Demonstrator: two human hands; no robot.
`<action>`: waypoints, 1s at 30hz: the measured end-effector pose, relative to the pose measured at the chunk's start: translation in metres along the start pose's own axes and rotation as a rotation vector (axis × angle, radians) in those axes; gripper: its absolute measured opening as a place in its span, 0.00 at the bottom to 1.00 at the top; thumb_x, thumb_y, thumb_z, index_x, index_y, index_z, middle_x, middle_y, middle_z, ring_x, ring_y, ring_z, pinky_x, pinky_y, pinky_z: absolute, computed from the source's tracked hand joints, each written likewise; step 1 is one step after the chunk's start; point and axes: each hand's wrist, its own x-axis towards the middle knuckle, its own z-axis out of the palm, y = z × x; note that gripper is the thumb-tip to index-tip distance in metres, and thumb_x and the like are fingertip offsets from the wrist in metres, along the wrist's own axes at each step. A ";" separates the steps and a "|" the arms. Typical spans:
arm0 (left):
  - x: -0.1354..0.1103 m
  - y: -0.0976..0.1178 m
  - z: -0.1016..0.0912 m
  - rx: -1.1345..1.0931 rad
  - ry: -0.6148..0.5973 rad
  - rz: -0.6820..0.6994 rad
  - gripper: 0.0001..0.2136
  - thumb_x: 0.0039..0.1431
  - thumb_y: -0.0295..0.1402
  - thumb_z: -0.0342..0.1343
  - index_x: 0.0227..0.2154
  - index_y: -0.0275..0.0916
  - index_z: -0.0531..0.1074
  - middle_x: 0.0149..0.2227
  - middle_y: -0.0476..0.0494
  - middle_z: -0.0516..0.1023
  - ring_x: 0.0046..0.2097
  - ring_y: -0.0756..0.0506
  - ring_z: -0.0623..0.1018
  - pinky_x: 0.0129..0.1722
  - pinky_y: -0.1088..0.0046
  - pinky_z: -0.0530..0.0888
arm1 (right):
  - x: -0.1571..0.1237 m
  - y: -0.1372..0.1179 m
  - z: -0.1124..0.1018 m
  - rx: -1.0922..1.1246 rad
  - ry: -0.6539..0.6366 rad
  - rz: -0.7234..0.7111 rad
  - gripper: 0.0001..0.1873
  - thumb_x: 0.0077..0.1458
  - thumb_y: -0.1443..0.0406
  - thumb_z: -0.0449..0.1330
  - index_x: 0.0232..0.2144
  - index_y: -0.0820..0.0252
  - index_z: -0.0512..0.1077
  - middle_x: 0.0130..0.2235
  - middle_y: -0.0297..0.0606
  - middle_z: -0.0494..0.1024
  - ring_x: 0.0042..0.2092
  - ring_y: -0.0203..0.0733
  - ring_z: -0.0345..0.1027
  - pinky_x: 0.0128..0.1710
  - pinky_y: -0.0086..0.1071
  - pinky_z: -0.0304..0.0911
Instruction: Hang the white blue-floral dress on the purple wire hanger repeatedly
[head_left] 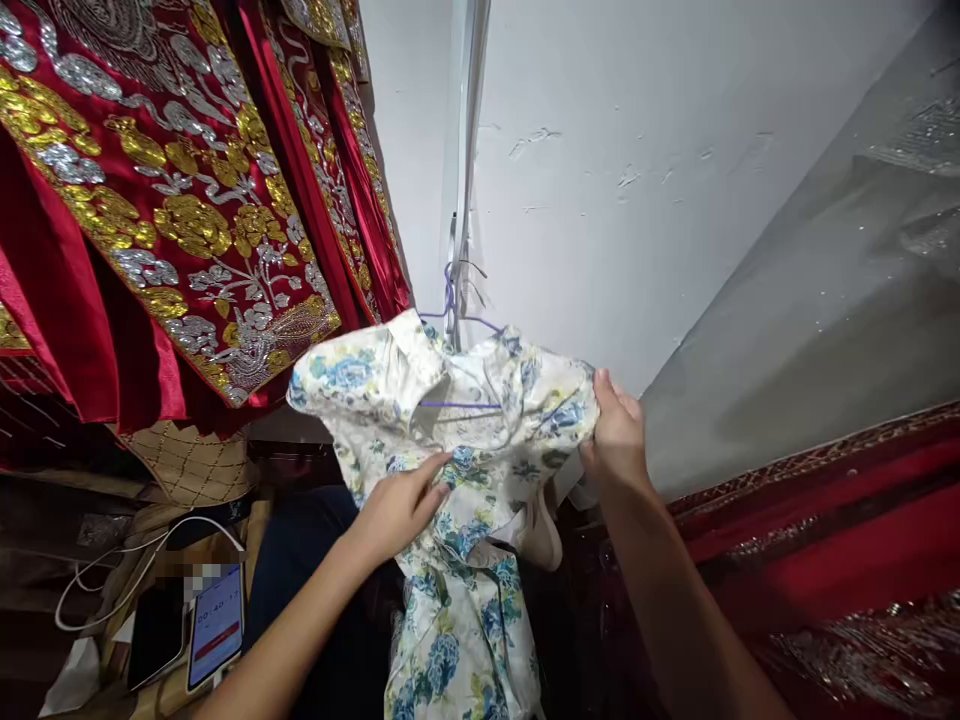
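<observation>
Hanging from a purple hanger, the floral dress sits against the white wall. Its collar is just under the hanger's hook and its skirt falls straight down to the lower edge of the view.

Open room is tight on the left, where red embroidered garments hang close to the dress's shoulder. On the right a grey sheet slopes down near it, with red cloth below. The bare wall above the dress is the freest space.

The right hand is at the dress's right shoulder. Its grip is closed on the fabric edge there, thumb on top, and the forearm rises from the lower right. The left hand lies on the dress front just below the collar. Its grip is wide, the fingers are stretched out flat, and the fingertips touch the cloth without pinching it. That forearm comes up from the lower left.

Well apart, at the lower left, a phone with a lit screen lies beside a white cable.
</observation>
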 end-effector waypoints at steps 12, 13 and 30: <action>0.023 -0.030 0.053 0.046 0.006 -0.209 0.13 0.65 0.39 0.50 0.48 0.41 0.72 0.26 0.46 0.74 0.30 0.42 0.75 0.27 0.73 0.56 | -0.027 0.017 -0.014 -0.065 0.144 0.081 0.24 0.53 0.50 0.65 0.41 0.65 0.78 0.38 0.44 0.81 0.41 0.49 0.77 0.42 0.40 0.73; 0.022 -0.030 0.054 0.036 0.012 -0.212 0.11 0.65 0.39 0.50 0.43 0.41 0.73 0.26 0.46 0.74 0.29 0.42 0.74 0.27 0.73 0.57 | -0.029 0.017 -0.018 -0.116 0.151 0.044 0.24 0.55 0.50 0.64 0.43 0.64 0.78 0.40 0.45 0.81 0.42 0.48 0.76 0.43 0.40 0.72; -0.053 0.012 0.079 -0.531 0.281 -0.206 0.17 0.68 0.41 0.48 0.52 0.45 0.77 0.52 0.39 0.79 0.54 0.37 0.76 0.55 0.60 0.71 | -0.190 0.081 -0.014 -0.475 -0.639 0.342 0.10 0.56 0.63 0.61 0.41 0.58 0.71 0.36 0.37 0.76 0.41 0.46 0.72 0.42 0.37 0.67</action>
